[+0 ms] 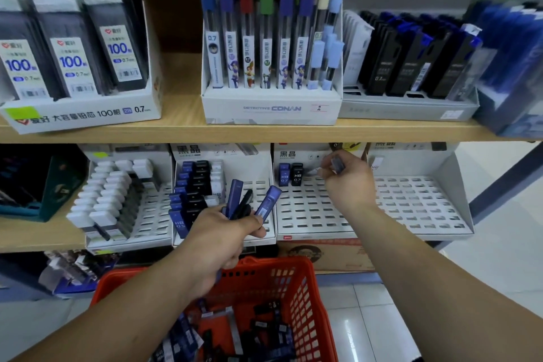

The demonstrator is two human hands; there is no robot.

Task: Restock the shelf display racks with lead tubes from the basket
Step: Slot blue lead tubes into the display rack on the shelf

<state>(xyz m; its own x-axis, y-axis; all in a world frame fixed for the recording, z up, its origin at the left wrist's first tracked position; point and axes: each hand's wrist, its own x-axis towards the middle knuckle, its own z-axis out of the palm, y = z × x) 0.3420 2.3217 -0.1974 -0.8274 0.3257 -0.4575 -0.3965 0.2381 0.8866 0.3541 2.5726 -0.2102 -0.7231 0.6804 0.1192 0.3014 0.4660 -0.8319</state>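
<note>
- Lead tubes and their racks fill a two-tier light wooden shelf (176, 131). Its upper board carries three display boxes, and its lower board carries four racks side by side.
- Below the lower board, under the left arm, stands a red plastic lattice basket (305, 288). Loose blue and black lead tubes (264, 329) are heaped inside it.
- At the upper left sits a white cardboard box marked "100" and "0.7" (82, 114). A white "Detective Conan" box (270, 109) of coloured-capped tubes is in the middle. A grey tray (405, 109) of black-and-blue cases is to the right.
- The four racks on the lower board are white and slotted:
  - The leftmost rack (152, 214) holds rows of white-capped tubes on its left part.
  - The second rack (261, 185) holds blue, black and white columns along its left side.
  - The third rack (308, 214) holds two tubes at its back left corner.
  - The fourth rack (420, 206) stands at the far right.
- The left hand (223, 238) is in front of the second rack and above the basket. Its fingers are curled round a fanned bundle of violet-blue and black tubes (269, 200), whose tops point upward.
- The right hand (349, 185) reaches to the back of the third rack. Its fingertips pinch a single blue-grey tube (338, 163), which is blurred, near the two standing tubes and to their right.
- The standing pair is a blue tube (284, 174) and a black tube (297, 175). They are upright and side by side, and both are marked "HB 0.7".
</note>
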